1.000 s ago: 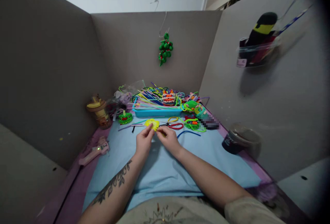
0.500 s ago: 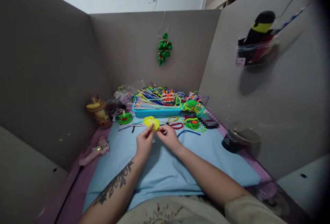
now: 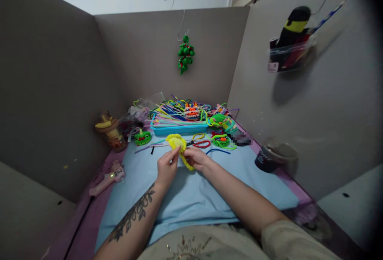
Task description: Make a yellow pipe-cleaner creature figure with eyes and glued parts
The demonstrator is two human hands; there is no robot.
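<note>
A yellow fuzzy piece (image 3: 174, 139), rounded with a ruffled rim and apparently made of pipe cleaner, is held up over the blue cloth. My left hand (image 3: 168, 167) pinches its lower edge between thumb and fingers. Close by on the right, my right hand (image 3: 196, 157) has its fingers curled at the same edge, where a yellow strand (image 3: 188, 165) hangs down past the fingertips. Its fingertips are partly hidden, but they seem to grip that strand. Scissors with red and yellow handles (image 3: 202, 144) lie just behind the right hand.
A blue tray (image 3: 179, 130) heaped with colourful pipe cleaners stands at the back. A green frog-like piece (image 3: 143, 137) sits left, a pink glue gun (image 3: 107, 180) nearer. Cups stand at left (image 3: 112, 134) and right (image 3: 269, 157). Grey panels (image 3: 167, 60) enclose the table.
The yellow strand now loops down below my hands, where it was not visible before. My right hand has turned slightly, its fingers more curled. The whole view has shifted a little.
</note>
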